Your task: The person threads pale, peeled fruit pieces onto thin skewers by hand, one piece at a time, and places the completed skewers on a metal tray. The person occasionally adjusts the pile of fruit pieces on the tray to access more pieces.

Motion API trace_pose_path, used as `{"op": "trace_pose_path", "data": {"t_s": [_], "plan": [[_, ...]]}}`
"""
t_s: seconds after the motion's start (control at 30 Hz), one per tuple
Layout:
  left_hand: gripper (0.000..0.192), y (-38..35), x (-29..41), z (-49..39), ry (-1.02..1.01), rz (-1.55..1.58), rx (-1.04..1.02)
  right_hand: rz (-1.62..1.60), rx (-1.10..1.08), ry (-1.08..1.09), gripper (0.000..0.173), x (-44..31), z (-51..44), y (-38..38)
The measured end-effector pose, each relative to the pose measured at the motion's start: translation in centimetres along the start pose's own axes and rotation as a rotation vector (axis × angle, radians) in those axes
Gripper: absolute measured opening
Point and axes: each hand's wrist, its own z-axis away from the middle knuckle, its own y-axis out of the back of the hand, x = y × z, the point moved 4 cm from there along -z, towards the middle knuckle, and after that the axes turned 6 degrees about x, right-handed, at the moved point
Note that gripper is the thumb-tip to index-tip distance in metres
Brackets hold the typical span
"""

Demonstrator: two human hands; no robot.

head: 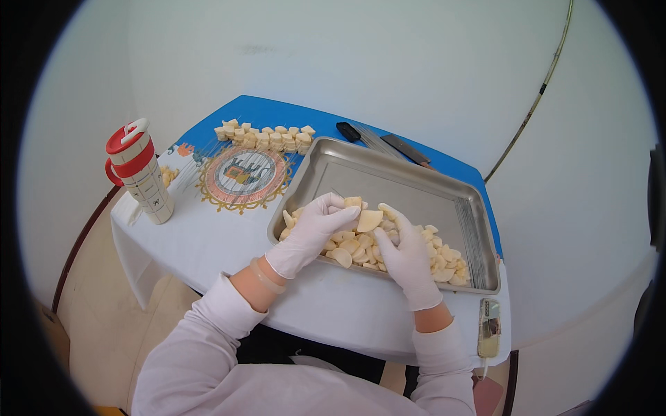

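Both hands wear white gloves and meet above a metal tray. My left hand grips a small stack of pale vegetable pieces between thumb and fingers. Whether a skewer runs through that stack is hard to make out. A half-round pale slice is pinched at its right edge by the thumb and forefinger of my right hand, close against the left thumb. Below the hands, a heap of loose pale slices lies along the tray's near side. Thin metal skewers lie in the tray's right end.
Rows of skewered pieces rest at the table's back left. Behind the tray are a cleaver, loose skewers and a black object. A red-lidded tumbler stands left; a phone lies at the right front corner.
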Motion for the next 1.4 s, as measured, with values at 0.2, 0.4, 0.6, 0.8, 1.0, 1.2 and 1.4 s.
{"op": "trace_pose_path", "data": {"t_s": [0.2, 0.4, 0.6, 0.8, 1.0, 1.2, 1.4], "plan": [[0.022, -0.3, 0.5, -0.1, 0.008, 0.014, -0.098, -0.523, -0.401, -0.438, 0.051, -1.8, -0.1, 0.2], [0.030, -2.0, 3.2, 1.6, 0.038, -0.125, -0.063, -0.790, -0.432, -0.495, 0.053, -3.3, 0.6, 0.7], [0.043, -3.1, 6.1, 3.8, -0.114, -0.263, 0.022, -0.945, -0.368, -0.510, 0.054, -4.7, 0.8, 0.8], [0.051, -4.3, 4.8, 9.7, -0.260, -0.864, -0.078, -1.117, -0.069, -0.511, 0.052, -4.0, -0.1, -0.1], [0.059, -3.5, 1.5, 12.0, -0.336, -1.068, -0.102, -1.209, 0.085, -0.541, 0.049, -2.8, -1.5, -3.0], [0.061, -1.1, 1.0, 11.2, -0.467, -1.136, -0.010, -1.223, 0.139, -0.547, 0.051, -3.0, -2.1, -5.0], [0.060, 0.4, 1.9, 11.3, -0.587, -1.247, 0.022, -1.155, 0.091, -0.541, 0.056, -3.2, -2.6, -6.2]]}}
